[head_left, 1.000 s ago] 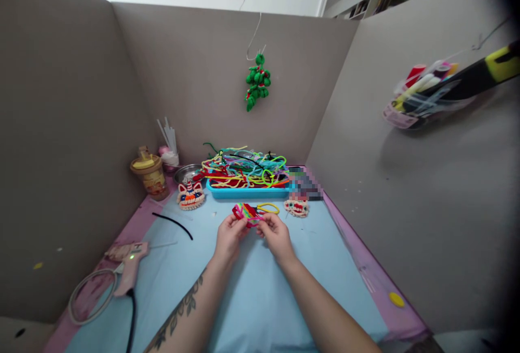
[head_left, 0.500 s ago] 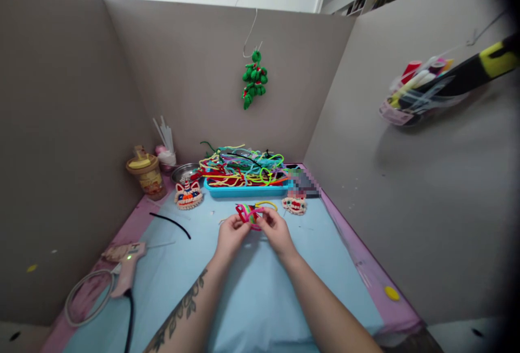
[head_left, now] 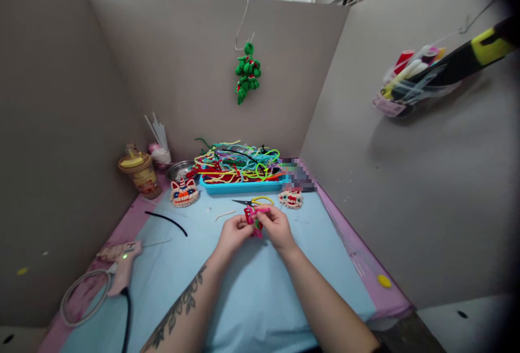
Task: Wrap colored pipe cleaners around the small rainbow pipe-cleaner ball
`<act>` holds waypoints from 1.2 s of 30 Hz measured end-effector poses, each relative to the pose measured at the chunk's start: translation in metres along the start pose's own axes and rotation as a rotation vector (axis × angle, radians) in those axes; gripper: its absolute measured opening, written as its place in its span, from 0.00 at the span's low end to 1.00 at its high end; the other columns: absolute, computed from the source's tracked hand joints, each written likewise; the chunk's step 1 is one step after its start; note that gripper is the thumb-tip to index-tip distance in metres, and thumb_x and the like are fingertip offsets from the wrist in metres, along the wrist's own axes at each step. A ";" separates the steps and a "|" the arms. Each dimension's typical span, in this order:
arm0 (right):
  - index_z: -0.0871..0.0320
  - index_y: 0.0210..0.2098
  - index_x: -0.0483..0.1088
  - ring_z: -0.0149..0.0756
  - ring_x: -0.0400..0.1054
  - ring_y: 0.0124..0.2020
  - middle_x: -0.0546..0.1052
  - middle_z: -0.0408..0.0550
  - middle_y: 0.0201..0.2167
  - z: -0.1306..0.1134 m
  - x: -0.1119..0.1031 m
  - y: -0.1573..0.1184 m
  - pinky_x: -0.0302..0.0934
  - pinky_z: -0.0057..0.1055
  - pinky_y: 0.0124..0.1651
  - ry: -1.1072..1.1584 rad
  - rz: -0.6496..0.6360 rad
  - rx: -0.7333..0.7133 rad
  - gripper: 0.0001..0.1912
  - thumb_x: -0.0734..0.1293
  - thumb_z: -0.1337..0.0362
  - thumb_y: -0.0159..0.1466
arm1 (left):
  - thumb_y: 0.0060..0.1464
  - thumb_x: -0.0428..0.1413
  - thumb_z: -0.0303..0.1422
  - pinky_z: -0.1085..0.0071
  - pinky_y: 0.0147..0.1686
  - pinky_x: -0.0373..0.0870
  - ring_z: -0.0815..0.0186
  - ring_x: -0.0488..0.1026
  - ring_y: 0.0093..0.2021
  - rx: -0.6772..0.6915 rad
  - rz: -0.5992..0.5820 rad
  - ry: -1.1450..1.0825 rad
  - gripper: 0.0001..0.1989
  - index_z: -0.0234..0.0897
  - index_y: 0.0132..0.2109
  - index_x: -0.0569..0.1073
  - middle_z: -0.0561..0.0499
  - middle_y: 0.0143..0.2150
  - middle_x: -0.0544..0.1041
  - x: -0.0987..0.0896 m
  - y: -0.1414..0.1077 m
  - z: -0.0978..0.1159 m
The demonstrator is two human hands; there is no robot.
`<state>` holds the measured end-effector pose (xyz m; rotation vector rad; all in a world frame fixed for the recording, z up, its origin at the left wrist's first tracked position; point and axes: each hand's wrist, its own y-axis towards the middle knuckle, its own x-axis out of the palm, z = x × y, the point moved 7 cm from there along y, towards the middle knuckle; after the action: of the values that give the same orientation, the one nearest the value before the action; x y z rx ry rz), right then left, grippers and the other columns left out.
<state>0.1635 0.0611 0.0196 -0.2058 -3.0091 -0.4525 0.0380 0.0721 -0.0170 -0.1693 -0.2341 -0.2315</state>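
Observation:
Between my two hands is a small craft piece of bent pipe cleaners (head_left: pixel 257 232), pink and red with some green. My left hand (head_left: pixel 235 234) pinches its left side, fingers closed. Closed on its upper right part, my right hand (head_left: pixel 277 228) grips a pink strand near the fingertips. The fingers hide much of the piece. Just beyond the hands lie scissors (head_left: pixel 260 200) with yellow handles and dark blades pointing left. A short cream pipe cleaner (head_left: pixel 225 215) rests on the blue cloth (head_left: pixel 260 299) to the left of the scissors.
A blue tray (head_left: pixel 244 187) heaped with coloured pipe cleaners stands at the back. Two finished faces, one horned (head_left: pixel 184 194) and one smaller (head_left: pixel 291 199), flank it. On the left are a pink glue gun (head_left: pixel 127 266) with its cord and a black pipe cleaner (head_left: pixel 167 222).
The piece has been turned in my hands, so its broad side shows less. My right hand now covers less of the scissors. The whole view has shifted slightly.

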 end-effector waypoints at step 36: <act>0.57 0.30 0.73 0.37 0.70 0.33 0.75 0.47 0.30 0.001 0.017 -0.010 0.63 0.30 0.38 -0.392 0.101 -0.114 0.06 0.64 0.64 0.60 | 0.36 0.68 0.38 0.68 0.39 0.72 0.66 0.75 0.32 0.015 0.213 -0.370 0.15 0.31 0.29 0.76 0.48 0.30 0.78 -0.014 -0.002 -0.002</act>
<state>0.1454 0.0542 0.0178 -0.5080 -3.3302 -0.6422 0.0244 0.0727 -0.0225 -0.2205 -0.5816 0.0160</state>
